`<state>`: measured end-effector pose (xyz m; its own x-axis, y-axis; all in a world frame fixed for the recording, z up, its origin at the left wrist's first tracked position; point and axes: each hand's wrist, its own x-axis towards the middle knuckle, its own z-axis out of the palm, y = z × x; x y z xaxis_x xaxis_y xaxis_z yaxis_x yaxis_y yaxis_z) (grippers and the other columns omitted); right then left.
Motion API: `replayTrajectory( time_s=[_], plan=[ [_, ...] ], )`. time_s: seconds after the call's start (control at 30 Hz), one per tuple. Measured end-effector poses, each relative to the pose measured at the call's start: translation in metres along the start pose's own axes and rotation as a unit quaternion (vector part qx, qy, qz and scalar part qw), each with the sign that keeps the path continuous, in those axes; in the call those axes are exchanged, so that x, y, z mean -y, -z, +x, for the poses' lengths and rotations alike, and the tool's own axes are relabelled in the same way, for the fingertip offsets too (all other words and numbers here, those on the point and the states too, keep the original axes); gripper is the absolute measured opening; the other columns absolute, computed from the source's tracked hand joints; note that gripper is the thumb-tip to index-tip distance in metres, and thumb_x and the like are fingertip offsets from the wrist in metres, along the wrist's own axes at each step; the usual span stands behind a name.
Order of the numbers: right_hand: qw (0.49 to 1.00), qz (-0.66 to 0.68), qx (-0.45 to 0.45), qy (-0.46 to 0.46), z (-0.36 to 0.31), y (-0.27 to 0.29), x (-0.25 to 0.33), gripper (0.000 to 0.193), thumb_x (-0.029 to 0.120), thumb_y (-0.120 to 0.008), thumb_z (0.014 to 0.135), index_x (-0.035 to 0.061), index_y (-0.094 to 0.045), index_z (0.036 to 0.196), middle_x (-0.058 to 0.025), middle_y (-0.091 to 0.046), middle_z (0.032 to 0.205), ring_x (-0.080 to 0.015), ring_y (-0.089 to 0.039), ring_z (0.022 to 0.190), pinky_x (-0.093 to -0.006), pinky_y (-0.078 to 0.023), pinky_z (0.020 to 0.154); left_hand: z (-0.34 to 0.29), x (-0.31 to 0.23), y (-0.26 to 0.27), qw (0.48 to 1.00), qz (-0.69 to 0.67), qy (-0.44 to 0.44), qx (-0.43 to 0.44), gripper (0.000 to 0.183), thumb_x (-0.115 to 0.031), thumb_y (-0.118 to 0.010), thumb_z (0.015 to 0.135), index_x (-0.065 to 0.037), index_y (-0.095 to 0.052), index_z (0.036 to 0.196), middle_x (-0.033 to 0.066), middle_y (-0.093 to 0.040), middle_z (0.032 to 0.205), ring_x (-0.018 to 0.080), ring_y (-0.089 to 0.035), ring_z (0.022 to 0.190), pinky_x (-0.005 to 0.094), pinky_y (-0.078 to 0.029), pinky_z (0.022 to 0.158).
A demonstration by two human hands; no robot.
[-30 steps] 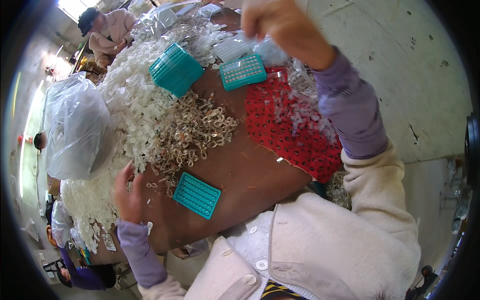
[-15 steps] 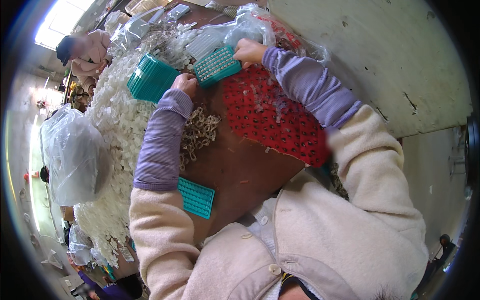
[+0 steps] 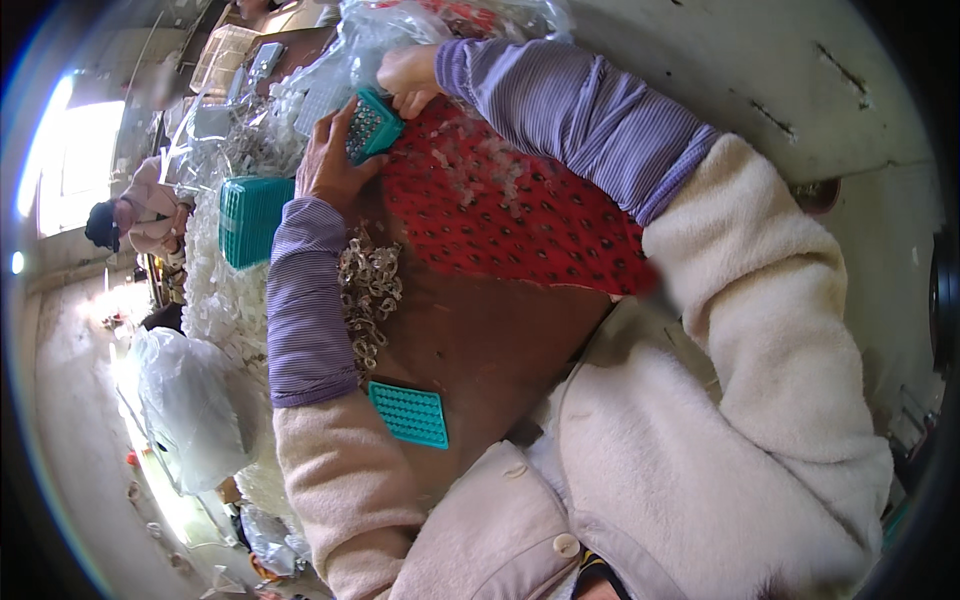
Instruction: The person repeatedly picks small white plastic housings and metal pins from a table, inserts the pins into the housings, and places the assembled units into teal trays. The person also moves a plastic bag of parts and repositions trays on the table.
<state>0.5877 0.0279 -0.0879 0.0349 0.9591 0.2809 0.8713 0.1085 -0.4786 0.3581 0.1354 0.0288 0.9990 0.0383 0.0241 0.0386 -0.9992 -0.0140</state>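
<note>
My left hand [image 3: 335,165] grips the left side of a teal tray [image 3: 388,127], fingers along its far side and thumb at the near end. Rows of small pale pieces sit in the tray, which looks turned and tilted. Just beyond its right edge is my right hand [image 3: 412,78], its fingers curled in; what they hold, if anything, is hidden. A stack of teal trays [image 3: 255,222] stands left of my left wrist. Another teal tray [image 3: 410,414] lies nearer to me with no pieces showing in it. A red dark-spotted cloth [image 3: 500,205] lies below my right forearm.
Beige loop-shaped pieces [image 3: 370,290] lie beside my left sleeve. Translucent white pieces [image 3: 208,250] are heaped at the left. Clear plastic bags [image 3: 385,38] lie at the far edge, and a big filled bag [image 3: 190,400] stands at the left. Another person [image 3: 150,212] works farther off.
The view has turned. My left hand has opened from a curl beside the tray and taken hold of it. The tray has turned, and my right hand has shifted at its far right edge.
</note>
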Motion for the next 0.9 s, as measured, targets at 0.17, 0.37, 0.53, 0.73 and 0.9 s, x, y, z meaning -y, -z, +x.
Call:
replayTrajectory(
  time_s=[0.17,0.37,0.53,0.73,0.9],
  plan=[
    [0.832,0.506,0.001,-0.227,0.011,-0.021,-0.021,0.058,0.044,-0.049,0.105,-0.0048,-0.050,0.137,-0.0349,-0.053,0.136,-0.0537,-0.057,0.124,-0.0627,-0.047,0.106,0.008,0.003,-0.002,1.000,0.011,0.025,0.016,0.103,-0.038,-0.089,0.077,-0.023,-0.035,0.164,0.0237,-0.056,0.144,0.0424,-0.061,0.129,0.0509,-0.053,0.106],
    [0.758,0.574,-0.015,-0.311,0.029,-0.009,0.008,0.059,0.043,-0.043,0.112,-0.0065,-0.052,0.142,-0.0351,-0.056,0.142,-0.0521,-0.057,0.132,-0.0614,-0.048,0.113,0.016,0.009,-0.006,0.999,0.024,0.027,0.013,0.100,-0.041,-0.087,0.076,-0.026,-0.038,0.162,0.0223,-0.061,0.137,0.0419,-0.066,0.122,0.0513,-0.056,0.100],
    [0.821,0.498,-0.030,-0.280,0.014,0.016,0.031,0.056,0.042,-0.045,0.111,-0.0055,-0.053,0.139,-0.0330,-0.057,0.139,-0.0497,-0.058,0.128,-0.0597,-0.048,0.110,0.020,0.028,-0.012,1.000,0.004,-0.006,-0.003,0.102,-0.043,-0.088,0.076,-0.026,-0.038,0.162,0.0202,-0.063,0.136,0.0403,-0.066,0.123,0.0500,-0.055,0.102],
    [0.846,0.465,-0.039,-0.258,0.015,0.023,0.029,0.052,0.041,-0.048,0.110,-0.0043,-0.054,0.135,-0.0305,-0.058,0.134,-0.0468,-0.059,0.124,-0.0577,-0.049,0.107,0.026,0.040,-0.010,0.997,-0.076,-0.008,0.023,0.103,-0.042,-0.094,0.072,-0.021,-0.044,0.160,0.0192,-0.064,0.138,0.0363,-0.065,0.126,0.0471,-0.053,0.105],
    [0.855,0.450,-0.046,-0.254,0.020,0.025,0.028,0.049,0.039,-0.050,0.109,-0.0033,-0.056,0.131,-0.0284,-0.059,0.130,-0.0445,-0.060,0.120,-0.0561,-0.050,0.105,0.028,0.040,-0.006,0.985,-0.163,0.010,0.054,0.107,-0.035,-0.098,0.070,-0.015,-0.044,0.160,0.0212,-0.064,0.140,0.0330,-0.064,0.127,0.0443,-0.052,0.107]
  ],
)
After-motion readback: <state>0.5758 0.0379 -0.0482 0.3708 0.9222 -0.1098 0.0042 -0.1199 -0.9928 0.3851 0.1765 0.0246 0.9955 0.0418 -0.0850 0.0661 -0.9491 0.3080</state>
